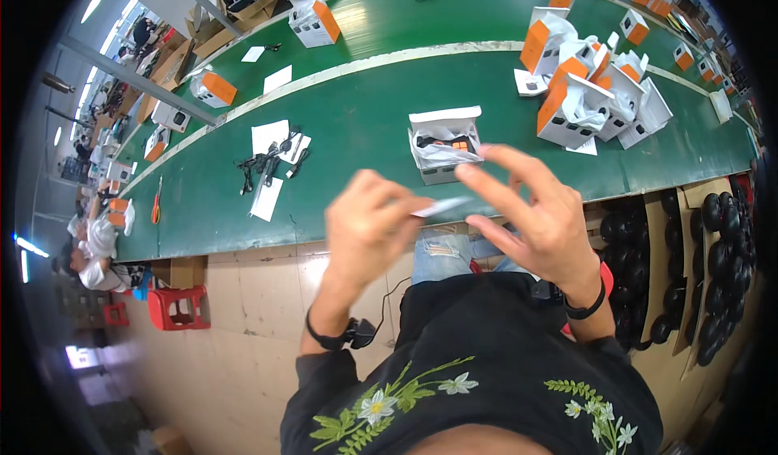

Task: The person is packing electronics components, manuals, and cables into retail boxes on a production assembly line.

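Note:
My left hand [366,222] pinches a small white paper-like slip [443,206], blurred by motion, in front of my body at the table's near edge. On the other side of the slip, my right hand [536,216] has its fingers spread and holds nothing. Just beyond the hands stands a small white box [440,175] with its lid flap raised. White wrapping lines it, and a black device with orange parts [459,144] lies inside. The right fingertips are close to the box's near right corner; whether they touch it cannot be told.
Black cables [267,163] lie over white papers on the green table [348,131] to the left. Several open orange-and-white boxes [567,115] crowd together at the right. Orange-handled scissors [156,208] rest at the far left. A red stool [178,307] stands on the floor.

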Demonstrator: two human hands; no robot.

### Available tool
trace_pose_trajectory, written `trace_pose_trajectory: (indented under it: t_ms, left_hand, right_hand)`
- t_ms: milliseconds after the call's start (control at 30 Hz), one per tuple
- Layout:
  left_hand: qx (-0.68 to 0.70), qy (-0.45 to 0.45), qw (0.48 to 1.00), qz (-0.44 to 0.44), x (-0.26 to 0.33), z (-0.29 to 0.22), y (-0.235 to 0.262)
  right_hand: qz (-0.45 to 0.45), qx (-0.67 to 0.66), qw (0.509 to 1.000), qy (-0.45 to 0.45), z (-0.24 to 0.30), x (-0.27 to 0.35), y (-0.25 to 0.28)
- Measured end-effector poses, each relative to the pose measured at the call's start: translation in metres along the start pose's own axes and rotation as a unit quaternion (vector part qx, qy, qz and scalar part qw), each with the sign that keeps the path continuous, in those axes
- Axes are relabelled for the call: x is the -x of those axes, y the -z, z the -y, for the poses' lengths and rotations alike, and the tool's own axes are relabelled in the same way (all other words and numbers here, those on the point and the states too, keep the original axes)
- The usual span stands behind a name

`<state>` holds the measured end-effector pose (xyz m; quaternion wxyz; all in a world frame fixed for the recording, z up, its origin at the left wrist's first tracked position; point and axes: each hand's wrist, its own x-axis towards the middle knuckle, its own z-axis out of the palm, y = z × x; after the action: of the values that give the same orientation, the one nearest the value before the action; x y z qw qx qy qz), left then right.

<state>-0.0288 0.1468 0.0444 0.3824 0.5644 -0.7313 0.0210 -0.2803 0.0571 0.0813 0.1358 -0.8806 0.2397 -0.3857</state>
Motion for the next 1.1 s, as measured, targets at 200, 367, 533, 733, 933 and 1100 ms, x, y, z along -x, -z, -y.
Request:
trace_pose_trajectory:
  t_ms: [200,367,533,733,933,1100]
  left_hand:
    - [0.095,-0.095,0.990,-0.038,-0.034,0.006,-0.035]
    - [-0.070,-0.041,0.996,0.041,-0.055,0.029,-0.033]
    - [-0.138,-0.036,0.979,0.148,-0.057,0.045,-0.041]
    - [-0.092,-0.049,0.989,0.107,-0.046,0.048,-0.046]
    - [-0.098,-0.051,0.991,0.073,-0.034,0.052,-0.050]
    - [-0.091,-0.044,0.993,0.060,-0.026,0.058,-0.057]
  right_hand:
    - [0.074,0.075,0.990,0.094,-0.017,0.000,0.015]
    - [-0.089,0.051,0.994,0.026,-0.041,-0.007,0.011]
    - [-0.117,0.041,0.991,0.050,-0.054,-0.024,-0.011]
    - [-0.071,0.059,0.992,0.080,-0.065,-0.038,-0.031]
    - [-0.032,0.069,0.992,0.105,-0.063,-0.045,-0.033]
    - [0.029,0.161,0.975,0.149,-0.065,-0.049,-0.046]
